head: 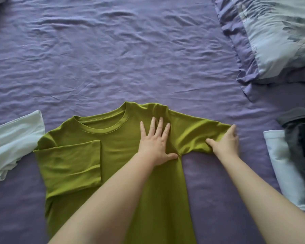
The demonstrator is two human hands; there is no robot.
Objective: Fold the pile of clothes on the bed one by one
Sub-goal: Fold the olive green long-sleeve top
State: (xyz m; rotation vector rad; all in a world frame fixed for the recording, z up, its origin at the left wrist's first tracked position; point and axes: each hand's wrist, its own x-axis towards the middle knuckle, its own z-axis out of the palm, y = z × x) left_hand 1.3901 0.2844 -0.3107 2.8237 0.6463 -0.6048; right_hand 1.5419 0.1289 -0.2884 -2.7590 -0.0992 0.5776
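Green shirt [116, 155], collar away, lengthwise

1 green shirt [113, 155], 2 pale garments [12, 138], 1 dark garment [299, 131], 1 pillow [278, 36], 2 hands [155, 143].

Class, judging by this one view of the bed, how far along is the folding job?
Done: the olive green T-shirt's one sleeve is folded inward. In hand: the left hand presses its shoulder flat while the right hand grips the other sleeve's end. Left: that fold, plus the dark grey and pale blue clothes heaped alongside.
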